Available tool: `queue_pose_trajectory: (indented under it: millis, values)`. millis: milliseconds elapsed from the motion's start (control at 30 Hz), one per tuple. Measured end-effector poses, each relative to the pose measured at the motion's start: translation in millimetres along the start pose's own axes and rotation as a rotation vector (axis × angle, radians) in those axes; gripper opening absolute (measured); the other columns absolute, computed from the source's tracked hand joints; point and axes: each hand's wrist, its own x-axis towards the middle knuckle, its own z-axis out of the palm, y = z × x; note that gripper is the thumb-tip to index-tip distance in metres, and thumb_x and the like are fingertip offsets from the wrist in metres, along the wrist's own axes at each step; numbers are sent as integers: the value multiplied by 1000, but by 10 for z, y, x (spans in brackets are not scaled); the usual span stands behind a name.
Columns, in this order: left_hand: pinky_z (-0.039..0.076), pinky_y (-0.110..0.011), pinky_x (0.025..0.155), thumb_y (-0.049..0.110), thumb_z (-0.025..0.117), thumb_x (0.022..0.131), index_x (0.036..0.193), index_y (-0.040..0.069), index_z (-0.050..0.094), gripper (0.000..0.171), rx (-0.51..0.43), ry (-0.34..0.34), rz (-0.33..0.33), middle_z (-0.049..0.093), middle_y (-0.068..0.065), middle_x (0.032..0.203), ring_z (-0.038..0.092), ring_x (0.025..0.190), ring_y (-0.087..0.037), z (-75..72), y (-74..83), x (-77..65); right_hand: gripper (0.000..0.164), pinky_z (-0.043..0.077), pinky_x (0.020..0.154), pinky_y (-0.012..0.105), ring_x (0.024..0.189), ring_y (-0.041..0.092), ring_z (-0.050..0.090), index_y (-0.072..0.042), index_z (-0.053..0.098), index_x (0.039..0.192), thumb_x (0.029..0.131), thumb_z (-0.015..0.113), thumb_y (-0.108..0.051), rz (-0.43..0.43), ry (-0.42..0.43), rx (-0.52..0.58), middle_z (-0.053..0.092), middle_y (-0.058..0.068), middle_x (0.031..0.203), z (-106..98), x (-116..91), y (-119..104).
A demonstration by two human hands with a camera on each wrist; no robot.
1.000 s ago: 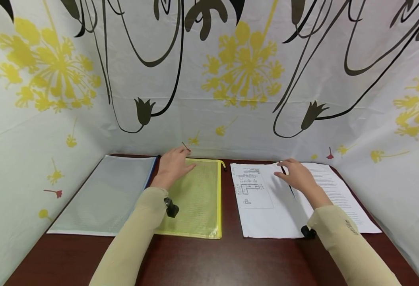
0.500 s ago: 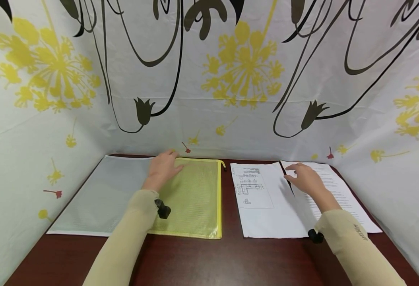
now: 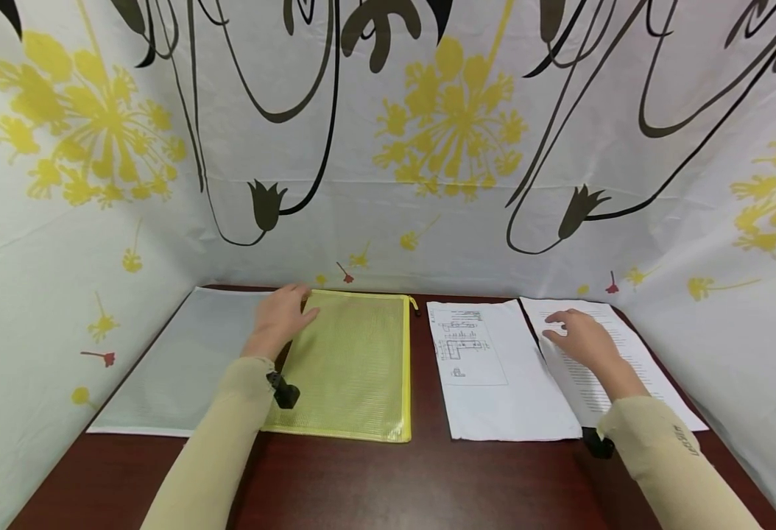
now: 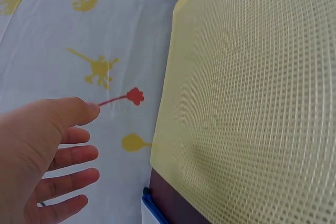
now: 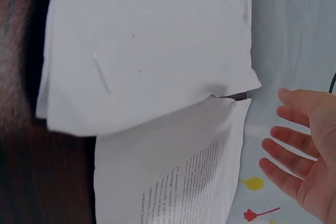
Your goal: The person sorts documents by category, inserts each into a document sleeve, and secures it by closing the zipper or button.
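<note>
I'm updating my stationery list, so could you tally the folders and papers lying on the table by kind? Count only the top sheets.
Folders: 2 (yellow folder, grey folder)
Top sheets: 2 (drawing sheet, text sheet)
Total: 4
Any sheets underneath can't be counted.

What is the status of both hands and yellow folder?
Left hand, right hand: holding nothing. Yellow mesh zipper folder lying flat on the table. No obstruction visible.
</note>
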Motion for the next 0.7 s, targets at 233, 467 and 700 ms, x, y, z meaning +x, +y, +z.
queue_pose_trajectory:
  millis: [233,467,700]
  values:
    - [58,-43,73,40,65,95,126,11,64,42,-35,-8,-46,66,-10,123,67,96,-27,25,-156,-49,38,53,83,60,104,46,64,2,65,121,95,64,-26,8,-3,-5,61,31,125,4,-53,129]
    - [57,-42,72,40,62,97,129,11,64,43,-42,-23,-67,66,-11,127,67,97,-28,15,-258,-110,39,53,82,60,103,47,64,3,65,121,95,64,-26,31,-14,-10,62,32,124,-20,-140,192]
    - [57,-43,71,38,64,96,129,10,64,43,-59,-29,-90,66,-12,129,67,99,-29,17,-349,-183,39,52,81,61,100,47,65,4,65,120,95,64,-25,37,-14,-15,63,33,119,-21,-195,282]
